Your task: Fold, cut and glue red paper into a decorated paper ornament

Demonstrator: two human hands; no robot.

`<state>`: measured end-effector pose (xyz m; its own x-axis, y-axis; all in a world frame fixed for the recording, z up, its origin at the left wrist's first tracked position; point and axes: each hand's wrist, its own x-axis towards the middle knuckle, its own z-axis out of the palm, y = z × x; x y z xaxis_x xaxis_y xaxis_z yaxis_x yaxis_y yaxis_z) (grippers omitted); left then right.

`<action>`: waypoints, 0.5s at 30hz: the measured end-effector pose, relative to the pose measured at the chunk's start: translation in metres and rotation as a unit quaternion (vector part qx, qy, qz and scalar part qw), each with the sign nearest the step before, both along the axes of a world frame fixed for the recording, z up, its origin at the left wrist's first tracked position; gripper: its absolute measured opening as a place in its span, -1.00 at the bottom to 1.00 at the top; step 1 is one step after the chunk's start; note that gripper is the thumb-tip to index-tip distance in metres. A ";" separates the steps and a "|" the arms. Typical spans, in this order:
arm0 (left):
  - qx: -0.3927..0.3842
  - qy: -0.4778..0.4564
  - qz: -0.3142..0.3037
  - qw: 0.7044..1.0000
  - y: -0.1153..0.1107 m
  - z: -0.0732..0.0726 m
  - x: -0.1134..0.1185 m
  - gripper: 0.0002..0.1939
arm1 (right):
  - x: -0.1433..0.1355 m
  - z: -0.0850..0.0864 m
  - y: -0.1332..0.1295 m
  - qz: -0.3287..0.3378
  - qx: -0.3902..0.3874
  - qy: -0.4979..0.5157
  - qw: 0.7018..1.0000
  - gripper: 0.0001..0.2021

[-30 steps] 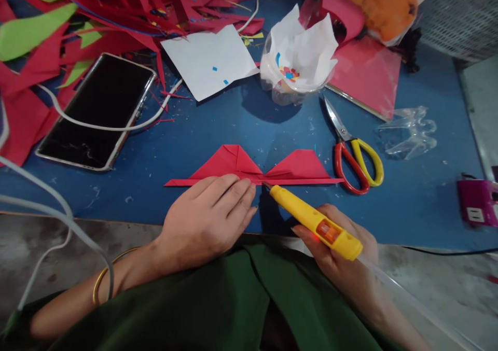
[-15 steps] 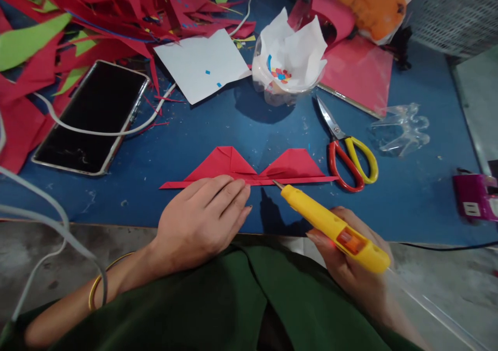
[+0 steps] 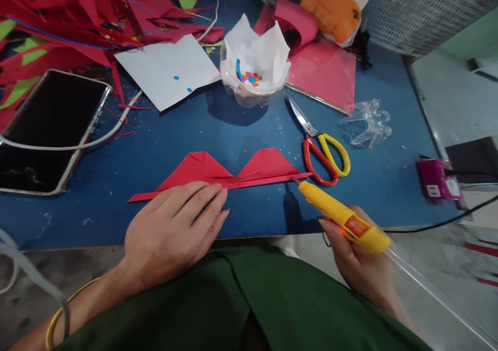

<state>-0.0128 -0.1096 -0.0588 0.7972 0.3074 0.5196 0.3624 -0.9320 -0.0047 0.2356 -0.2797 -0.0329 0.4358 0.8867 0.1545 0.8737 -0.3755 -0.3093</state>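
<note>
A folded red paper piece (image 3: 268, 164) with two peaks and a narrow strip along its lower edge lies flat near the table's front. My left hand (image 3: 175, 226) rests on its left half with the fingers stretched out, covering part of the strip. In my right hand (image 3: 358, 252) is a yellow hot glue gun (image 3: 334, 211), with a clear glue stick (image 3: 436, 294) trailing from its back. The gun's metal nozzle is at the right part of the strip; whether it touches the paper I cannot tell.
Scissors (image 3: 317, 143) with red and yellow handles lie right of the paper. Behind are a paper-lined clear cup (image 3: 249, 89), a white sheet (image 3: 167, 71) and a red packet (image 3: 327, 76). A phone (image 3: 46, 128) and red scraps (image 3: 78, 9) fill the left; a purple box (image 3: 438, 180) sits right.
The glue gun's nozzle has moved right along the paper strip, from near its middle to near its right end. My left hand stays on the paper. The whole view has shifted.
</note>
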 end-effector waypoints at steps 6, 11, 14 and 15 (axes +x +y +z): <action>0.007 0.000 -0.001 1.000 0.001 -0.001 0.000 -0.80 | -0.002 -0.004 0.003 0.001 -0.001 -0.024 1.000 -0.65; 0.015 0.008 -0.005 1.000 0.002 -0.001 0.000 -0.78 | 0.005 -0.008 0.003 0.033 -0.010 -0.043 0.998 -0.73; 0.015 0.011 -0.005 1.000 0.002 -0.002 -0.001 -0.78 | 0.006 -0.008 0.002 0.029 -0.012 -0.045 0.998 -0.73; 0.014 0.012 -0.006 1.000 0.002 -0.002 -0.001 -0.78 | 0.005 -0.008 0.002 0.028 -0.013 -0.048 0.998 -0.72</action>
<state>-0.0134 -0.1078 -0.0605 0.8128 0.2832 0.5090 0.3507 -0.9357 -0.0395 0.2409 -0.2775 -0.0409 0.3695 0.9134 0.1708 0.9189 -0.3318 -0.2134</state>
